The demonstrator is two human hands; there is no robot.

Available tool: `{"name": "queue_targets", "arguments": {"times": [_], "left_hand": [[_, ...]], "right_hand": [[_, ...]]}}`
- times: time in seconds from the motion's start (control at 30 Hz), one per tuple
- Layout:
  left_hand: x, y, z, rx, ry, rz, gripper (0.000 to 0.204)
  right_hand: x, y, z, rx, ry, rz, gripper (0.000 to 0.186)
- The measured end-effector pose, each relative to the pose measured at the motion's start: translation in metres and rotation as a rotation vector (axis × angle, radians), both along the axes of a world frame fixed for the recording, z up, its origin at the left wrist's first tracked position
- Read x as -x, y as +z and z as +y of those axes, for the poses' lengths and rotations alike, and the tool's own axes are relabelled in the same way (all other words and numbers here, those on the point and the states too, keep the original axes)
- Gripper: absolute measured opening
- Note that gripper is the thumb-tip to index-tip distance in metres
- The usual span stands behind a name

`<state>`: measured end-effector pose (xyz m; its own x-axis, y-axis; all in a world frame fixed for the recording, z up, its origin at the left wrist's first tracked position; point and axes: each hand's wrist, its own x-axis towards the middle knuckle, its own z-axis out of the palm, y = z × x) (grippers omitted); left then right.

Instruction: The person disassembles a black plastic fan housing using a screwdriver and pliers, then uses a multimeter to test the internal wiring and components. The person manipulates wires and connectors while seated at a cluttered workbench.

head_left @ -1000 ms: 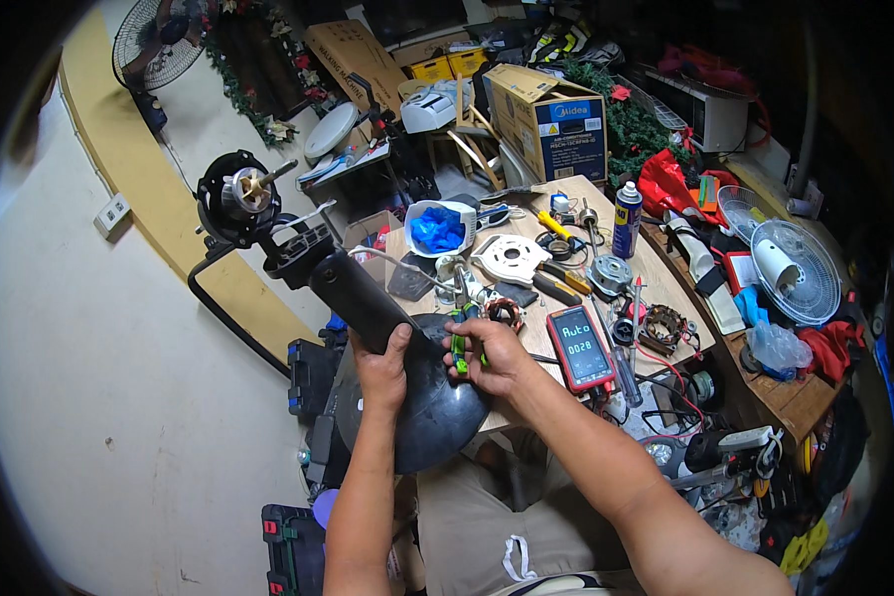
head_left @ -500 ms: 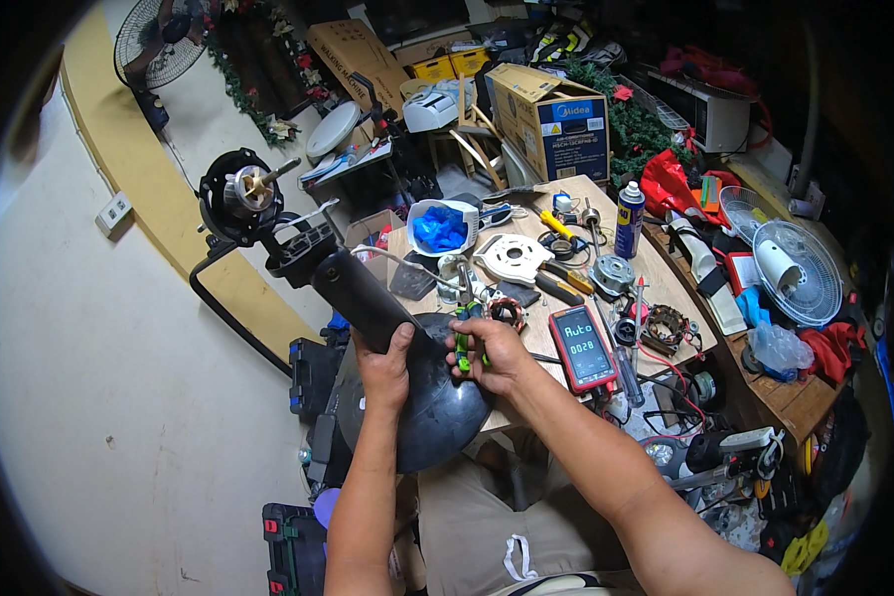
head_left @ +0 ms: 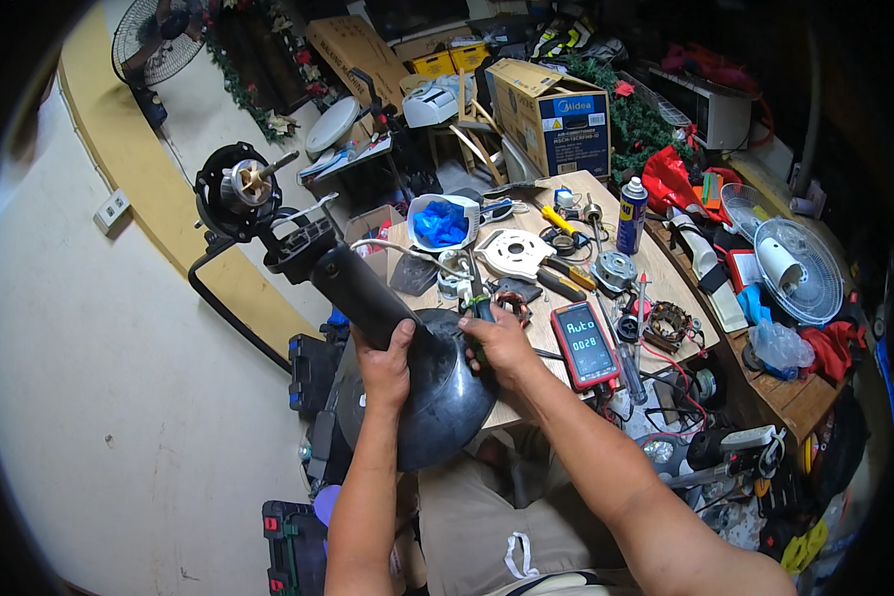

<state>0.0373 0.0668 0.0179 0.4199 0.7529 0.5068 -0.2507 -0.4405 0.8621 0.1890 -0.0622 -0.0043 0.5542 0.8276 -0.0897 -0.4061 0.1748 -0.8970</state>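
Note:
A dismantled black fan stand [head_left: 353,293] leans across the lower middle, with a motor [head_left: 248,186] at its top and a broad round base [head_left: 437,407]. My left hand [head_left: 382,363] is closed round the stand's column, just above the base. My right hand [head_left: 502,343] grips green and black pliers [head_left: 479,298] over the right side of the base. A white cable [head_left: 402,249] runs from the stand toward the pliers' jaws; whether they touch it, I cannot tell. A red multimeter [head_left: 584,343] lies right of my right hand.
The wooden worktop [head_left: 666,268] holds a white disc [head_left: 512,253], a blue spray can [head_left: 631,214], a bowl with blue plastic [head_left: 442,221] and several motor parts [head_left: 670,323]. A fan guard [head_left: 795,268] lies at right. Toolboxes [head_left: 303,372] stand by the wall [head_left: 119,417].
My right hand has risen slightly and turned over the pliers, hiding more of their green handles. The stand has shifted a little left; my left hand still holds it.

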Motion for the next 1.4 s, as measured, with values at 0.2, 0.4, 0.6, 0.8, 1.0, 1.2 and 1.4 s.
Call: {"name": "queue_targets", "arguments": {"times": [0.2,0.4,0.6,0.8,1.0,1.2,1.4], "left_hand": [[-0.003,-0.001,-0.001,0.000,0.001,-0.041,0.067],[-0.002,0.000,-0.001,0.012,0.003,-0.008,0.067],[0.001,0.008,-0.004,-0.052,0.052,0.069,0.068],[-0.016,0.011,-0.018,-0.057,0.153,0.108,0.073],[-0.011,0.021,-0.019,-0.099,0.075,0.084,0.067],[0.019,0.037,-0.012,-0.118,0.046,0.022,0.062],[0.066,0.044,-0.012,-0.078,0.066,0.101,0.072]], "right_hand": [[-0.030,0.021,-0.011,0.030,0.152,0.172,0.029],[-0.014,0.012,-0.023,-0.069,0.351,0.289,0.044],[0.012,0.010,-0.076,0.151,0.181,-0.496,0.057],[0.011,0.006,-0.105,0.331,0.030,-0.748,0.064],[0.027,-0.009,-0.107,0.376,-0.141,-1.070,0.066],[0.037,-0.014,-0.102,0.468,-0.233,-1.239,0.062],[0.037,-0.030,-0.090,0.454,-0.362,-1.440,0.059]]}}
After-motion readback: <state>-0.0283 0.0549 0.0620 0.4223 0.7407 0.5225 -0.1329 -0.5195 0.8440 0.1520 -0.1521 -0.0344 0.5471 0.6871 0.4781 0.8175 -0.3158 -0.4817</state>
